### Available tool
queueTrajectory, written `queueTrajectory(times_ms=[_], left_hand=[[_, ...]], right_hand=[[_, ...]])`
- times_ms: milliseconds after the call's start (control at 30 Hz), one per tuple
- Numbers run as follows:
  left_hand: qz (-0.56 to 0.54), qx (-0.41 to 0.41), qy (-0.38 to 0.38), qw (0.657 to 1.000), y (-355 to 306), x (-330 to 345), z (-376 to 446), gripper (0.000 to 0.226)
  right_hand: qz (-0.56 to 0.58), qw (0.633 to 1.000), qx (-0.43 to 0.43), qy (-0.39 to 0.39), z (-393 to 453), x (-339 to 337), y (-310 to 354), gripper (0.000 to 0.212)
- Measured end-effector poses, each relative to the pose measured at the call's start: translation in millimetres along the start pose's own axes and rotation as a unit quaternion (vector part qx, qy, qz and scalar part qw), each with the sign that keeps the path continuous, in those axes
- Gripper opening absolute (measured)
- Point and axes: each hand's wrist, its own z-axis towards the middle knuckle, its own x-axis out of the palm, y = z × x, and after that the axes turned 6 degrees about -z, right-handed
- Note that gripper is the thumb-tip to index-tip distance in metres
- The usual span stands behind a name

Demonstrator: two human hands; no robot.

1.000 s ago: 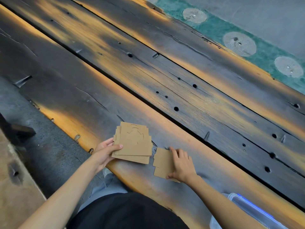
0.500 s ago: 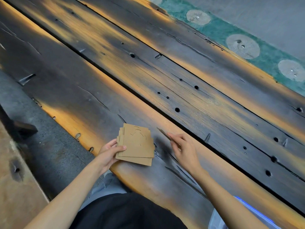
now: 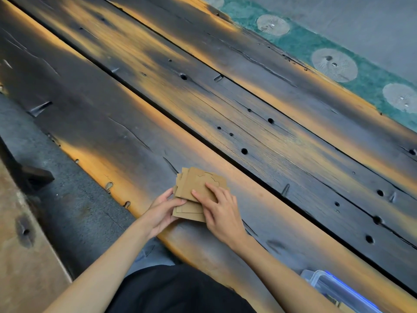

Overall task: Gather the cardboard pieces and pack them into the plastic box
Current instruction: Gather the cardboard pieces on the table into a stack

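A stack of brown cardboard pieces (image 3: 198, 182) rests near the front edge of the dark wooden plank table (image 3: 248, 132). My left hand (image 3: 161, 213) grips the stack's left edge from below with the thumb on top. Flat on top of the stack lies my right hand (image 3: 220, 210), fingers spread over the pieces. The top piece shows cut outlines. A clear plastic box with a blue rim (image 3: 334, 288) sits at the lower right, partly cut off by the frame and my right forearm.
The table is made of long scorched planks with gaps, knot holes and cracks. A green strip with pale round patches (image 3: 334, 64) runs along the far side. A grey floor (image 3: 67, 199) and a wooden bench (image 3: 22, 256) lie to the left.
My right hand picked up the loose cardboard pieces from the table, carried them left and laid them on the stack in my left hand. It now rests on the stack.
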Motion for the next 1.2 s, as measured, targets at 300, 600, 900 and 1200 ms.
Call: queueTrajectory(times_ms=[300, 600, 900, 1200], left_hand=[[-0.022, -0.016, 0.056, 0.998, -1.5, 3.0, -2.4, 0.061], [-0.005, -0.017, 0.022, 1.000, -2.4, 4.0, -0.1, 0.058], [0.070, 0.004, -0.035, 0.997, -5.9, 9.2, 5.6, 0.045], [0.115, -0.025, -0.031, 0.993, 3.1, 17.6, 4.7, 0.049]], right_hand=[[0.003, 1.000, 0.013, 0.024, -1.9, -0.5, 2.9, 0.047], [-0.005, 0.999, -0.005, 0.048, -0.2, 6.3, -1.0, 0.042], [0.171, 0.953, 0.242, -0.069, 1.0, -2.7, -34.6, 0.065], [0.472, 0.781, 0.408, 0.035, -18.2, -15.9, -42.4, 0.042]])
